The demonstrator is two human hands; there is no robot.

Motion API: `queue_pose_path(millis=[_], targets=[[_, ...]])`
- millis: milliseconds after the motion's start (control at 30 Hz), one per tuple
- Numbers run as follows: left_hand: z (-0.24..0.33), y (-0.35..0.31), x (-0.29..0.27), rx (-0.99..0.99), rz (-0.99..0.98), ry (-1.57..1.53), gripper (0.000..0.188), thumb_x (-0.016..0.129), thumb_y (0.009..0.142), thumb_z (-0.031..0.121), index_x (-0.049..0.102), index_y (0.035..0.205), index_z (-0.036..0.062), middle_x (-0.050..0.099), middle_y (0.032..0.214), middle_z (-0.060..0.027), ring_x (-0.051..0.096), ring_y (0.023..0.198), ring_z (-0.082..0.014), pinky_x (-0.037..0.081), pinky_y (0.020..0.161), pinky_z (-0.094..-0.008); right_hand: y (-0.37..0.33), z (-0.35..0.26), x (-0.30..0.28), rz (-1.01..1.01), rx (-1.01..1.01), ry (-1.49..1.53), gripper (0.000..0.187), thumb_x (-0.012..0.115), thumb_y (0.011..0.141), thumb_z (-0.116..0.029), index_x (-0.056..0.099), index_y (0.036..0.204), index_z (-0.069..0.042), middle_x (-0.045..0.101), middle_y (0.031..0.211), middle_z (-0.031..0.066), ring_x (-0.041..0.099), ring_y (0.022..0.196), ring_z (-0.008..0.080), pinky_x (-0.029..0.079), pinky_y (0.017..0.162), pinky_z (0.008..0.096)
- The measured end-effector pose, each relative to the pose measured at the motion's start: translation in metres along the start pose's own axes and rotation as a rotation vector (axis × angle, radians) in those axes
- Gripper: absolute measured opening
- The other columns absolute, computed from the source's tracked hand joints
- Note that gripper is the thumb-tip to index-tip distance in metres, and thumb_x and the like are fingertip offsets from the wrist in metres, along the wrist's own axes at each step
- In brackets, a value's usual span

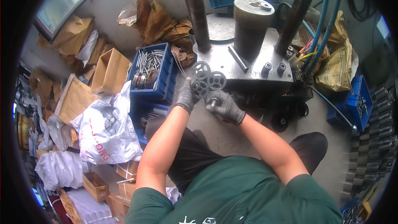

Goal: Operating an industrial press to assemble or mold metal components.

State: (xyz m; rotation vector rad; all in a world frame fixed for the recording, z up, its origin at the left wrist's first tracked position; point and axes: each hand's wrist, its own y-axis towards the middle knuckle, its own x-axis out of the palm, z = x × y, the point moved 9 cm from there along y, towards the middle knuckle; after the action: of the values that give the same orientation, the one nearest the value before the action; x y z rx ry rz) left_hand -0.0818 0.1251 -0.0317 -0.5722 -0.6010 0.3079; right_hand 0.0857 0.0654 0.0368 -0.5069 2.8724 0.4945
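Note:
Three grey spoked metal wheels sit close together in front of me: an upper wheel (201,63), a right wheel (224,81) and a lower wheel (193,87). My left hand (185,96), in a dark grey glove, grips the lower wheel at its left edge. The likewise gloved right hand (227,107) is closed around a short round metal piece (214,102), just below the wheels; most of that piece is hidden by the fingers. Beyond the wheels is a steel press table (222,67) with a loose metal rod (238,58) and small rollers (266,69) on it.
A thick steel cylinder (253,20) stands between two dark columns (194,10) on the press. Blue crates (166,74) of metal pins are at the left, near a white sack (108,130) and an open cardboard box (110,71). Another blue crate (360,103) is at the right.

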Motion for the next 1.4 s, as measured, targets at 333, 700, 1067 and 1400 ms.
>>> queue_pose_path(millis=[333, 700, 1067, 1400], targets=[[0.001, -0.061, 0.002, 0.386, -0.116, 0.682, 0.034, 0.067, 0.107, 0.034, 0.073, 0.105, 0.0003, 0.072, 0.089, -0.003, 0.066, 0.079, -0.0112, 0.056, 0.072, -0.0295, -0.055, -0.038, 0.005, 0.07, 0.295, 0.59, 0.026, 0.081, 0.091, -0.024, 0.067, 0.089, -0.003, 0.063, 0.083, -0.0004, 0.057, 0.077, 0.0101, 0.05, 0.07, 0.0286], [0.121, -0.125, 0.071, 0.917, -0.327, 0.229, 0.022, 0.068, 0.107, 0.022, 0.066, 0.115, 0.0012, 0.068, 0.099, -0.0031, 0.064, 0.089, -0.0103, 0.054, 0.08, -0.0248, 0.011, -0.18, -0.025, 0.178, -0.486, -0.202, 0.027, 0.085, 0.072, -0.022, 0.067, 0.087, -0.01, 0.068, 0.086, 0.0066, 0.068, 0.085, 0.0272, 0.054, 0.078, 0.0403], [0.1, -0.032, 0.093, 1.114, 0.064, 1.194, 0.053, 0.078, 0.089, 0.033, 0.068, 0.135, 0.0079, 0.066, 0.136, -0.0194, 0.061, 0.129, -0.0384, 0.047, 0.111, -0.0493, 0.018, -0.014, -0.008, 0.151, 0.275, 0.399, 0.024, 0.077, 0.098, -0.024, 0.066, 0.094, -0.004, 0.063, 0.08, -0.0007, 0.055, 0.07, 0.0082, 0.048, 0.063, 0.0259], [0.073, -0.025, 0.136, 0.951, -0.071, 1.711, 0.07, 0.063, 0.097, 0.056, 0.054, 0.157, 0.0207, 0.045, 0.167, -0.0157, 0.042, 0.153, -0.0401, 0.035, 0.123, -0.054, 0.012, 0.007, -0.001, 0.31, 0.169, 0.451, 0.025, 0.084, 0.092, -0.021, 0.068, 0.099, -0.002, 0.066, 0.085, 0.0007, 0.059, 0.077, 0.0085, 0.052, 0.07, 0.0267]])
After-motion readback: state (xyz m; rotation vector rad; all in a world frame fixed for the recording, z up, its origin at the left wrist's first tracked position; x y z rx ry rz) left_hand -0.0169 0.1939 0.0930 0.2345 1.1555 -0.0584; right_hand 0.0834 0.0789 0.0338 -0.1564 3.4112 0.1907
